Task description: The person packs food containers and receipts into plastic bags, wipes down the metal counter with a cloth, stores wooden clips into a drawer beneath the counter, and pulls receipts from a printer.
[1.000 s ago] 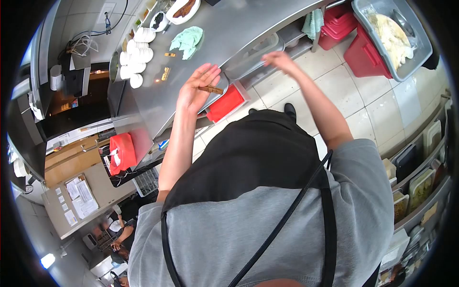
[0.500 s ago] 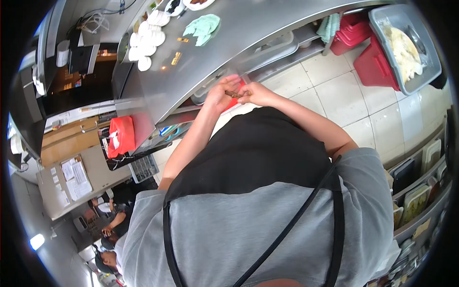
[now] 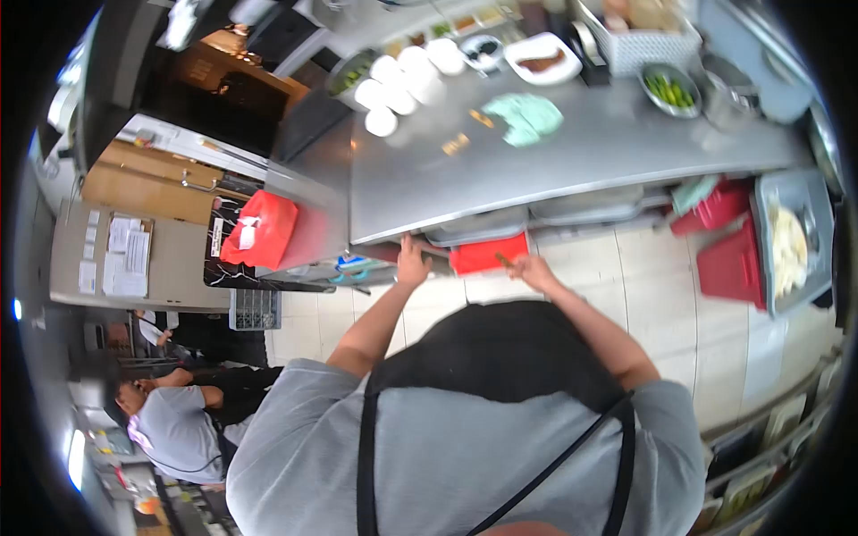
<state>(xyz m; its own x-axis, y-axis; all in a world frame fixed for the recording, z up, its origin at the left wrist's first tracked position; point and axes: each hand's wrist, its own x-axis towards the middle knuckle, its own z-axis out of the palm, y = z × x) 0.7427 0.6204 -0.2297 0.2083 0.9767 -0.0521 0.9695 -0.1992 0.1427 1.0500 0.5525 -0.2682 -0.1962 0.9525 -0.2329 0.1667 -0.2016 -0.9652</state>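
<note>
My left hand is at the counter's front edge with its fingers spread, and nothing shows in it. To its right, my right hand is closed on a small brownish strip whose kind I cannot make out. Between the hands, a flat red thing shows just below the edge of the steel counter. On the counter lie a crumpled pale green cloth and, beside it, small yellow-brown pieces.
White cups and a white dish of brown food stand at the back. A bowl of green vegetables sits to the right. A grey tub adjoins red bins. Another person is at lower left.
My hands, together around the small brown thing before, have moved apart. It is now in my right hand alone. The view has shifted, showing more of the counter's right side.
</note>
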